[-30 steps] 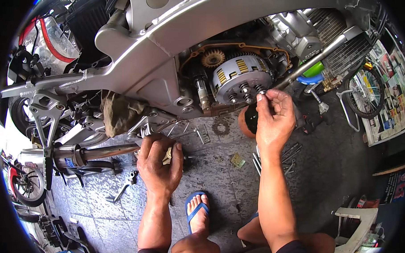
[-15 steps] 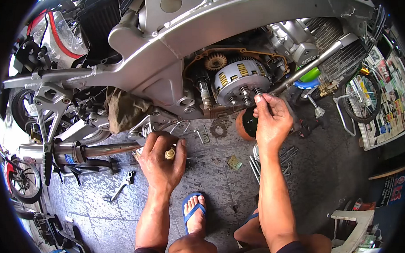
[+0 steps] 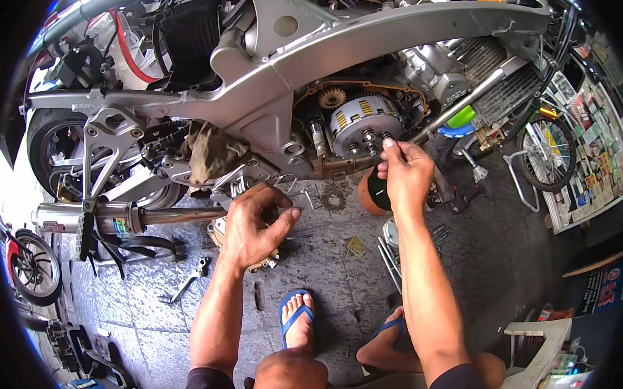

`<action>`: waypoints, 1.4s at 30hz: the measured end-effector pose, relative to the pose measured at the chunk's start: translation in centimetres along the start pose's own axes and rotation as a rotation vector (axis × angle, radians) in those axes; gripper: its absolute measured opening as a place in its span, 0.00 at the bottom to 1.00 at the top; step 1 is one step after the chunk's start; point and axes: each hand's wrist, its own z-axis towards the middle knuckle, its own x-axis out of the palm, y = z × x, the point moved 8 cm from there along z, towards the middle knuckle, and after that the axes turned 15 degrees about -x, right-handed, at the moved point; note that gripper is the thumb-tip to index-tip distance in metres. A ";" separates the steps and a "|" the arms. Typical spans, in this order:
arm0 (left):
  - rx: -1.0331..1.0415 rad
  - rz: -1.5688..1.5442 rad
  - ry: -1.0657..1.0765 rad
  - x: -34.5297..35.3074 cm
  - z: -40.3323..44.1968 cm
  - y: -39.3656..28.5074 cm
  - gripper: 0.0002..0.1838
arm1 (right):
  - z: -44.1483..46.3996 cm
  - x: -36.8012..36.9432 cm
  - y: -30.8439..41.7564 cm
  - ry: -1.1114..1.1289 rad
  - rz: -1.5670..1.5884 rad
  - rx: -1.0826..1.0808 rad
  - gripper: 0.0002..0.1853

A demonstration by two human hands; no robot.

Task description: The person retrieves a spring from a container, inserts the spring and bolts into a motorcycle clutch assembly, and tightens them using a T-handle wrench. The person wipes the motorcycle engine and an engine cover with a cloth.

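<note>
My right hand (image 3: 408, 172) pinches a small clutch bolt (image 3: 385, 136) between thumb and fingertips, at the lower right of the clutch (image 3: 364, 120). Other bolts with springs (image 3: 369, 139) stand out from the clutch's face just left of the fingers. The clutch sits in the open engine case, beside a copper-coloured gear (image 3: 332, 98) and a splined shaft (image 3: 317, 134). My left hand (image 3: 258, 226) hovers low with fingers curved and thumb apart, and I see nothing in it. Behind and under it, partly hidden, a metal engine cover (image 3: 217, 232) lies on the floor.
The motorcycle frame (image 3: 402, 28) arches over the engine. A rag (image 3: 214, 153) hangs at the left, above the exhaust silencer (image 3: 93, 219). On the floor lie a ratchet-like tool (image 3: 189, 280), wrenches (image 3: 389, 260) and a round orange-and-black container (image 3: 373, 192).
The view has shifted, moving the motorcycle slightly rightward at the left side. My left hand has tilted and its thumb swung outward, uncovering more of the engine cover. My right hand stays at the clutch.
</note>
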 end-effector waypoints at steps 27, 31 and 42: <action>0.055 0.125 -0.150 -1.1 -1.5 0.0 0.22 | 5.3 0.6 -11.7 0.393 0.111 0.158 0.13; 0.054 0.163 -0.119 -0.7 -1.3 0.0 0.21 | 3.2 1.8 -12.1 0.353 0.798 0.614 0.20; 0.106 0.111 -0.172 -0.8 -1.5 0.0 0.22 | 6.1 0.2 -7.6 0.464 -0.484 -0.305 0.21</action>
